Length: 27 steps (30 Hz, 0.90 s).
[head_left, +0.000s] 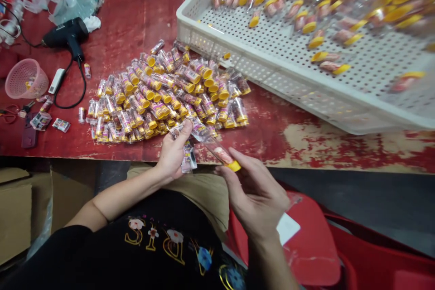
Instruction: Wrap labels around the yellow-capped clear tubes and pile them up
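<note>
tube (221, 153) slants by the edge of the red table (142, 0), its yellow-capped end pinched in the right hand (256, 188), while the left hand (173, 152) pinches printed clear wrappers (189, 157).

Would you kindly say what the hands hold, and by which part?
Right hand: a clear tube, near its yellow cap. Left hand: printed wrappers, under the thumb.

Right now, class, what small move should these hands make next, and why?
Probably ease the tube into the film: the right hand holds the tube near its yellow cap, and its other end points toward the left hand, which holds printed film.
</note>
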{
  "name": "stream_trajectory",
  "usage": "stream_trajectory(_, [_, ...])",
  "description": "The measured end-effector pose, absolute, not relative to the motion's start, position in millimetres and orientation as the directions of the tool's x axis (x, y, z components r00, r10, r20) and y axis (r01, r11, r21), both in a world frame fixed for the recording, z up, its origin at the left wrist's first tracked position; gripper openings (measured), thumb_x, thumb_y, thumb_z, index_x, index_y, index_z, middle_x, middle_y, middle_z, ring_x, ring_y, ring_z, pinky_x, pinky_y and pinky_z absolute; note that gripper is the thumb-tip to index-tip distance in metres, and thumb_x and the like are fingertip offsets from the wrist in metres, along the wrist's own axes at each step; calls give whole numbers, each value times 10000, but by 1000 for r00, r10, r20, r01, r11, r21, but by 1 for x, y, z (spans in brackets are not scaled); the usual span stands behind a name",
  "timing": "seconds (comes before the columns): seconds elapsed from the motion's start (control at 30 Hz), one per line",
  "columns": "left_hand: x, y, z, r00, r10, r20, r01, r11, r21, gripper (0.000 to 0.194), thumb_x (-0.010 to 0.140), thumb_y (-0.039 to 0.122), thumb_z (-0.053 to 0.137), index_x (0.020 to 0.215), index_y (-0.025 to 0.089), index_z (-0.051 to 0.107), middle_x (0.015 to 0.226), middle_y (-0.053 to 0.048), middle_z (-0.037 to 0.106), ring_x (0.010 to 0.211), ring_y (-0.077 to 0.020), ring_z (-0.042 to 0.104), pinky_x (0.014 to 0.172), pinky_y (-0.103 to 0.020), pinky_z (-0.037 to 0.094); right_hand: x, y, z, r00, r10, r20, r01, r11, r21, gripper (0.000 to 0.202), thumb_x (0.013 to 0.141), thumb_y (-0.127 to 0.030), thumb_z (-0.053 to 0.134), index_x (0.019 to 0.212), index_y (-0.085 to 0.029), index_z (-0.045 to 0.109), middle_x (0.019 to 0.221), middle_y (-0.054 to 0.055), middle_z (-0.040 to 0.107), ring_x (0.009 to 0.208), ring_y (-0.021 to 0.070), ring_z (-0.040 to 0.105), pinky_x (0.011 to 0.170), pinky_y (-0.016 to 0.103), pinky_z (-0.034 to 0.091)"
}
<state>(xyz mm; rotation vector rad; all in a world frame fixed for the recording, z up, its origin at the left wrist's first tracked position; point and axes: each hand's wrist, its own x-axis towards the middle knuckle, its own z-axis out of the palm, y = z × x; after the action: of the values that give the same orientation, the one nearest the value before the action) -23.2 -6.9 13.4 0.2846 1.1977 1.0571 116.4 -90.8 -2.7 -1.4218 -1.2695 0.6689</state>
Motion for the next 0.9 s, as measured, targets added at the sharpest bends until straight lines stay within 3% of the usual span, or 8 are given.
stream_trajectory(0.1, [-22, -4, 14, -82, 802, -592, -537, 465, 704, 419, 640, 442, 948, 804, 155, 691, 752, 7, 673, 534, -65, 501, 479, -208, 414, 120, -94, -1, 319, 946, 53, 95, 24, -995, 305, 932, -280, 696, 1233, -269, 738, 1028, 68, 734, 773, 169, 724, 707, 330, 656])
stream_trajectory(0.2, [-21, -3, 13, -78, 806, -587, -542, 460, 704, 450, 605, 440, 964, 782, 145, 674, 695, 33, 638, 511, -54, 488, 450, -196, 394, 123, -96, -4, 360, 933, 30, 25, 22, -999, 274, 904, -279, 735, 1175, -255, 759, 1095, 68, 709, 780, 150, 724, 715, 307, 663])
stream_trajectory(0.3, [-20, -3, 10, -58, 808, -586, -548, 465, 695, 490, 554, 445, 985, 763, 139, 664, 666, 39, 621, 489, -51, 490, 435, -193, 401, 123, -97, -6, 420, 907, 25, -26, 40, -999, 284, 863, -241, 783, 1145, -248, 757, 1015, 48, 743, 736, 141, 732, 691, 279, 661])
stream_trajectory(0.57, [-21, -7, 9, 42, 806, -591, -489, 532, 691, 465, 596, 465, 967, 794, 138, 702, 688, 12, 645, 494, -68, 518, 456, -218, 452, 120, -98, -6, 465, 879, 103, 32, 100, -994, 272, 823, -214, 811, 1090, -237, 763, 1071, 60, 754, 786, 166, 753, 704, 312, 679])
stream_trajectory(0.77, [-20, -8, 8, 19, 841, -541, -470, 485, 737, 443, 611, 468, 954, 789, 138, 718, 678, 10, 645, 515, -73, 511, 450, -214, 452, 130, -101, -9, 465, 885, -11, -95, 37, -995, 224, 828, -237, 811, 1048, -226, 773, 997, 50, 762, 662, 127, 706, 614, 274, 628])
stream_trajectory(0.9, [-20, -10, 6, 75, 821, -566, -434, 538, 723, 409, 666, 477, 925, 820, 150, 733, 733, -15, 683, 488, -77, 526, 430, -225, 422, 130, -99, -11, 512, 859, 7, -42, 34, -999, 269, 800, -239, 835, 1061, -226, 774, 999, 51, 765, 701, 149, 727, 665, 309, 656])
